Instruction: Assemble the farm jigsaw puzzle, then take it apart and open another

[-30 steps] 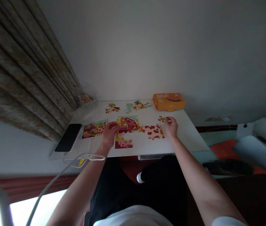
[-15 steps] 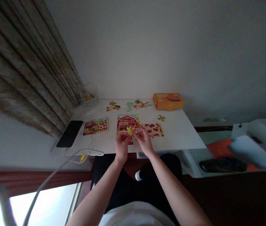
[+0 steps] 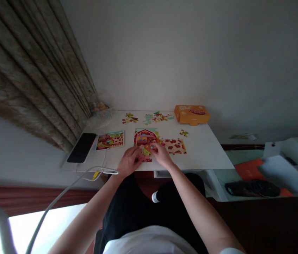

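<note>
On a white counter (image 3: 204, 151), fingers of the right hand (image 3: 161, 155) pinch a green-and-brown jigsaw piece (image 3: 146, 151) just below the barn section (image 3: 145, 133); the left hand (image 3: 130, 160) overlaps the pig section (image 3: 147, 160), its grip unclear.

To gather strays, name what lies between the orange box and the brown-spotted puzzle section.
A loose puzzle piece lies between them, in the head view.

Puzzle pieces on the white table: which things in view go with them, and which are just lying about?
Seem to belong:
barn section
cow-patterned section
loose pieces
picture card
orange box

Just lying about:
phone
white cable
plastic bag
dark shoe
</note>
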A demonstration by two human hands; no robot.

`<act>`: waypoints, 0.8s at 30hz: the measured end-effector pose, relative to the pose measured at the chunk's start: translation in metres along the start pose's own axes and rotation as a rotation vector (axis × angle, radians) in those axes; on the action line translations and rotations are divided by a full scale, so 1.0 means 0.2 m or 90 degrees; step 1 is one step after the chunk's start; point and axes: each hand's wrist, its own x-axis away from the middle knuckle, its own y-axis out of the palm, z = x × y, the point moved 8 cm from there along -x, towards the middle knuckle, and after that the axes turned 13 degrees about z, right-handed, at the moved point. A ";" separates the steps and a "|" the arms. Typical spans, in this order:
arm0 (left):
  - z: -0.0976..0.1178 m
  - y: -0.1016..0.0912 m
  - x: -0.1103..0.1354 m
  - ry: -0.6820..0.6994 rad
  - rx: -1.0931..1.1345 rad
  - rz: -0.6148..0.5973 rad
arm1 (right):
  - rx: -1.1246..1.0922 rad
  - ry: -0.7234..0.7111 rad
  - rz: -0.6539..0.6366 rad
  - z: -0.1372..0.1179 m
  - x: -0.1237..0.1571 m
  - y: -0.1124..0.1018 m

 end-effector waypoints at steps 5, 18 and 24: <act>0.02 0.03 0.00 -0.027 0.082 -0.015 | 0.123 -0.033 -0.011 -0.07 0.00 0.02; 0.00 0.03 0.00 -0.071 0.121 -0.021 | 0.314 -0.104 0.000 -0.23 0.10 0.02; 0.02 0.02 -0.01 -0.072 0.122 -0.010 | 0.315 -0.229 -0.025 -0.31 0.18 0.05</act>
